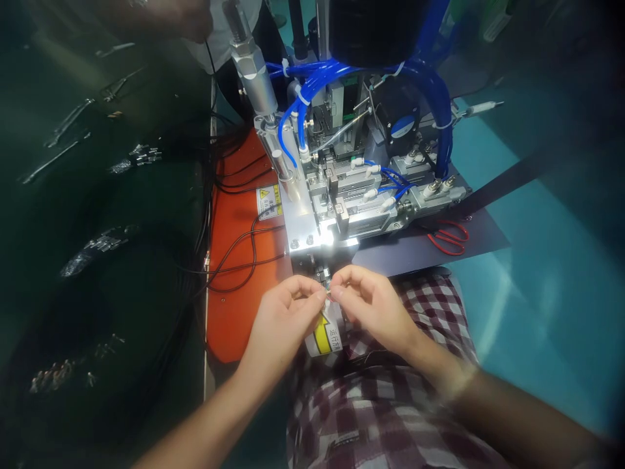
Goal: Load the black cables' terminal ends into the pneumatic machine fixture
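Both hands meet at the front end of a metal machine [305, 228], with fingertips nearly touching each other. My left hand [288, 309] is closed in a pinch between thumb and forefinger. Opposite it, my right hand [374, 303] is pinched too. A tiny light-coloured piece shows between the fingertips, too small to name. Just beyond the fingers is the machine's small dark front fixture [319, 272]. Below them hangs a white label with a yellow arrow [322, 335].
Black cables [254, 241] run across the orange base plate [234, 326]. Blue air hoses [322, 75] arch over the machine. Red-handled scissors [452, 238] lie at the right. Small metal parts [97, 247] and tools [71, 124] lie on the dark table. Another person's arm [161, 19] shows at the top left.
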A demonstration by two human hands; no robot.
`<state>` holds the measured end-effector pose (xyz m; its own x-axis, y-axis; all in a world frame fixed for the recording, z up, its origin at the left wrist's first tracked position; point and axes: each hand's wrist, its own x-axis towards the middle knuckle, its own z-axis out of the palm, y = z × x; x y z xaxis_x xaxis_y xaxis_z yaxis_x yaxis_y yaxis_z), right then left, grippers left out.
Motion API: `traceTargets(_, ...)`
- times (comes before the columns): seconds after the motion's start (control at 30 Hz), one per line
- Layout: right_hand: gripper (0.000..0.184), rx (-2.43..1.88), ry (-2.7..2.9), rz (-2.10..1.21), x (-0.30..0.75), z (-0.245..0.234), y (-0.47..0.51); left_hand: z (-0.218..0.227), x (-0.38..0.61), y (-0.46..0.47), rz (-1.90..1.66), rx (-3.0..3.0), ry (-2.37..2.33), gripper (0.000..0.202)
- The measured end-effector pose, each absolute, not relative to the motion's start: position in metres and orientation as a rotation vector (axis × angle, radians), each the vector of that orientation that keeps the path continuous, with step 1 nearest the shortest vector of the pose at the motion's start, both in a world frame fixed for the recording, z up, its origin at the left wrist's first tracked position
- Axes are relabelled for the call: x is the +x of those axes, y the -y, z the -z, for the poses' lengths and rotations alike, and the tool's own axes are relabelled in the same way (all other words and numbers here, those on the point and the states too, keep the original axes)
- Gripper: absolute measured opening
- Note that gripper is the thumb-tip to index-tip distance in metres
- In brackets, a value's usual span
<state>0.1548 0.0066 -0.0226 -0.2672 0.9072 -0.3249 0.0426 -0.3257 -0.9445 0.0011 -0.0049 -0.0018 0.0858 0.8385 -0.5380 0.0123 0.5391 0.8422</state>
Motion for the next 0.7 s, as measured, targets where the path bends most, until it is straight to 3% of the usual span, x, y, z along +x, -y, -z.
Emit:
traceTargets(0.4,0.014,-1.375,1.342,-1.36,0.147,0.023,0.0,-0.003,0.003,0.005,-0.719,0.878,-1.413,0.021)
traceTargets(0.57,0.021,-1.317,1.107,-1.731,0.149,0.02,-0.005,-0.005,0.004,0.005,-0.719,0.849,-1.429,0.019)
traceTargets(0.7,0.025,-1.266,1.194,-1.679,0.157,0.021,-0.01,-0.006,0.003,0.003,-0.69,0.838,-1.47,0.021)
